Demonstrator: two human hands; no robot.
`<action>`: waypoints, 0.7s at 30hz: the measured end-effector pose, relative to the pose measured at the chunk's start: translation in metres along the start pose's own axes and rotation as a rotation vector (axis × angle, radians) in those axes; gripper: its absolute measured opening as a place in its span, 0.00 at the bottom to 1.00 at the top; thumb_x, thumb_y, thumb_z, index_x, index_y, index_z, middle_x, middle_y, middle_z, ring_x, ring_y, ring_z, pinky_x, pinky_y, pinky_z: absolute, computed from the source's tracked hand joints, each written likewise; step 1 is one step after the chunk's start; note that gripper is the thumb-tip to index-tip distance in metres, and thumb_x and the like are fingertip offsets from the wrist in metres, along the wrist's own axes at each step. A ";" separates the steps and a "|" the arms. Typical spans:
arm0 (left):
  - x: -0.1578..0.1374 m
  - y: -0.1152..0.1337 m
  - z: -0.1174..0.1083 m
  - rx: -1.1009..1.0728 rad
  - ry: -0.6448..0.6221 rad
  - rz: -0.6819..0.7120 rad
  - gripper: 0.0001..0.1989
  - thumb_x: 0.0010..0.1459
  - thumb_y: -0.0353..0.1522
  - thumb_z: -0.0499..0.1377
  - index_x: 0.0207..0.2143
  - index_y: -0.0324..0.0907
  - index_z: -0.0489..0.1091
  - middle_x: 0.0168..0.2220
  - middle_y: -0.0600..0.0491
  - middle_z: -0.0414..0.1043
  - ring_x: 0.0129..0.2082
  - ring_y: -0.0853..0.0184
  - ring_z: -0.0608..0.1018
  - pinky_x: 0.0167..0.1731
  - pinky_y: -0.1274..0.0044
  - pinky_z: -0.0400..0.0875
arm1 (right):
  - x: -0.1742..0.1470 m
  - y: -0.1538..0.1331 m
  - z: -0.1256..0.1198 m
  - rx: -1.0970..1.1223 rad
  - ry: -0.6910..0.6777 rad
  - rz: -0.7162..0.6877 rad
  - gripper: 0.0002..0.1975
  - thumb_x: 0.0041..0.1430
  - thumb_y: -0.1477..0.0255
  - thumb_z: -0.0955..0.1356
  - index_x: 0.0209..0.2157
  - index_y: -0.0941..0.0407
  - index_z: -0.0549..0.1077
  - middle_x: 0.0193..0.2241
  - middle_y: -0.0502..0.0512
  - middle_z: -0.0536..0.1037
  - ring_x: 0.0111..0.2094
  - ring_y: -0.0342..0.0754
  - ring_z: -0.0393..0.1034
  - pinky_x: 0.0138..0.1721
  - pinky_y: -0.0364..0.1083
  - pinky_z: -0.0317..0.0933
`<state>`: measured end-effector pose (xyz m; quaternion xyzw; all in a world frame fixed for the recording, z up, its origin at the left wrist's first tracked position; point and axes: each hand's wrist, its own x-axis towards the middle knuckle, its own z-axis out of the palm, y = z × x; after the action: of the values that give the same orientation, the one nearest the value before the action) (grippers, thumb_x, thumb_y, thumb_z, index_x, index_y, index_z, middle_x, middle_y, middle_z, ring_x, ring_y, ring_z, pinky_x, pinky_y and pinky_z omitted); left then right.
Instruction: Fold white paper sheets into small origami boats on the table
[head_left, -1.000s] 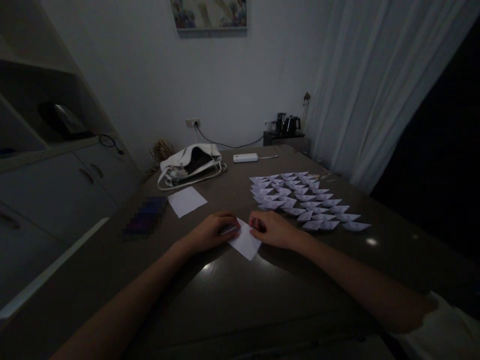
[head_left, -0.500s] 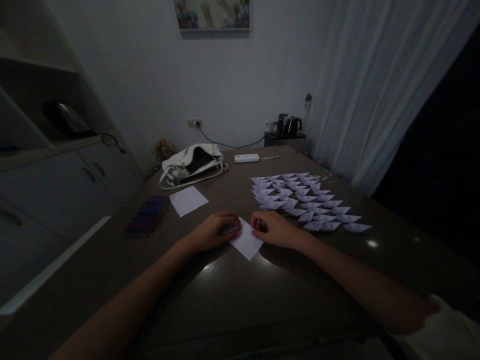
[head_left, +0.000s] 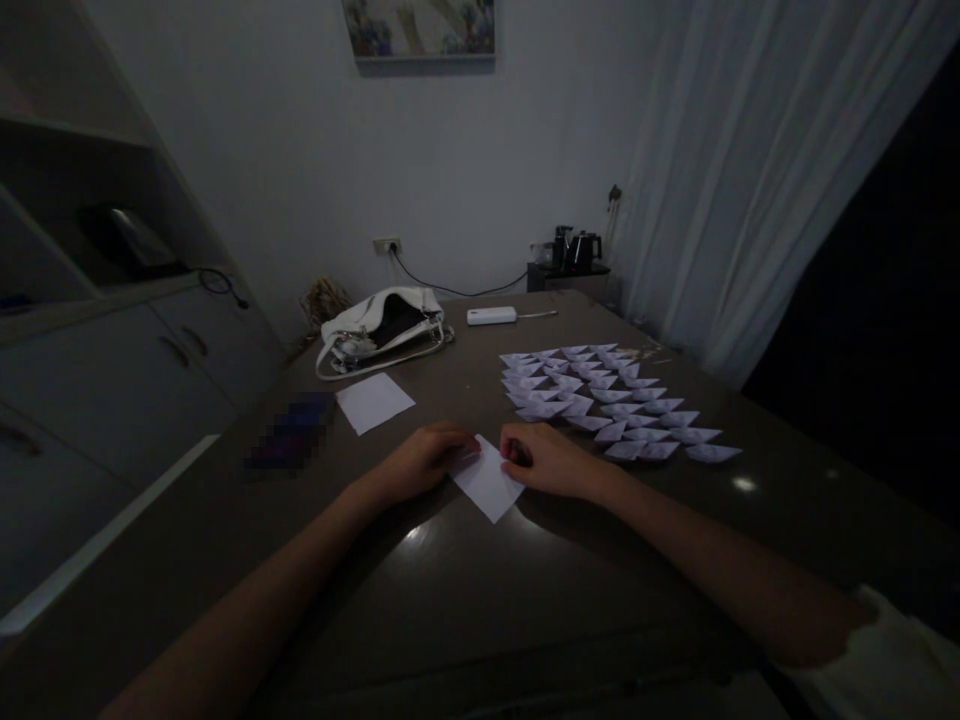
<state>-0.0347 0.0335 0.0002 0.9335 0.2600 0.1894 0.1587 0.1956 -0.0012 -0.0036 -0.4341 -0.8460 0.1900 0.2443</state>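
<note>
White paper (head_left: pixel 489 488) lies between the hands; the left hand (head_left: pixel 429 460) curls over its left side, the right hand (head_left: pixel 551 458) narrowly at its right edge; whether either grips, I cannot tell.

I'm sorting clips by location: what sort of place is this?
Probably a room in a home, though a guest room is possible. A framed picture hangs on the wall, a long pale curtain covers the right side, and what looks like a black kettle stands beyond the table.
</note>
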 end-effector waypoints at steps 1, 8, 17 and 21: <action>0.000 -0.001 0.000 -0.007 0.008 -0.006 0.16 0.56 0.20 0.50 0.43 0.40 0.70 0.41 0.48 0.72 0.42 0.65 0.74 0.43 0.74 0.67 | 0.000 0.000 0.000 -0.003 -0.001 0.005 0.05 0.50 0.78 0.69 0.31 0.59 0.70 0.26 0.50 0.73 0.26 0.41 0.65 0.27 0.39 0.53; -0.002 -0.006 0.001 -0.050 0.007 -0.069 0.20 0.53 0.18 0.49 0.44 0.40 0.70 0.41 0.49 0.72 0.42 0.66 0.74 0.43 0.74 0.67 | 0.000 -0.001 -0.002 0.005 -0.016 0.016 0.04 0.50 0.78 0.69 0.31 0.59 0.70 0.26 0.50 0.73 0.26 0.41 0.65 0.27 0.39 0.53; 0.000 0.005 -0.003 0.015 -0.016 -0.038 0.11 0.61 0.26 0.51 0.44 0.38 0.70 0.41 0.47 0.72 0.41 0.65 0.73 0.42 0.74 0.68 | 0.000 -0.002 -0.002 0.021 -0.026 0.015 0.04 0.51 0.77 0.69 0.32 0.59 0.70 0.26 0.50 0.73 0.26 0.41 0.65 0.27 0.39 0.53; 0.002 0.014 -0.002 0.066 -0.028 -0.026 0.12 0.64 0.33 0.51 0.44 0.39 0.70 0.42 0.46 0.71 0.41 0.64 0.73 0.43 0.73 0.67 | 0.000 0.000 -0.001 0.008 -0.017 0.012 0.04 0.51 0.77 0.69 0.31 0.59 0.70 0.26 0.50 0.72 0.26 0.41 0.64 0.27 0.39 0.53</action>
<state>-0.0280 0.0239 0.0075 0.9373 0.2761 0.1652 0.1337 0.1960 -0.0014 -0.0025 -0.4364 -0.8449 0.1985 0.2375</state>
